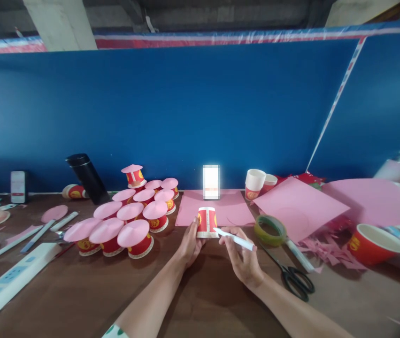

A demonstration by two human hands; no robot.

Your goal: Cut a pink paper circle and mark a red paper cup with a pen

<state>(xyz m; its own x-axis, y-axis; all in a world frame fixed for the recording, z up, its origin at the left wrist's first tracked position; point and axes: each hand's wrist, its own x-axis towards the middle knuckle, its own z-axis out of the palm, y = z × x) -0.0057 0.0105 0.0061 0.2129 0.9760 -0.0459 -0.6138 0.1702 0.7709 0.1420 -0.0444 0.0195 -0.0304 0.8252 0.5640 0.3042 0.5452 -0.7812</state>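
Observation:
My left hand [188, 246] grips a red paper cup [203, 222] from its left side. The cup is upside down, its rim low and its base up, with a pale strip down its front. In my right hand [240, 258] is a white marker [237, 239], its tip at the cup's lower right side; whether it touches cannot be made out. Pink paper sheets [233, 211] lie just beyond the cup. To the left stand several upturned red cups topped with pink paper discs [133, 233].
Right of my hands are green tape [270, 230], black scissors [296, 281], another marker [299, 256], pink scraps [334, 251] and a red cup [377, 244]. A white power strip [13, 281] lies front left. A black bottle [89, 178] and a blue partition [193, 108] stand behind.

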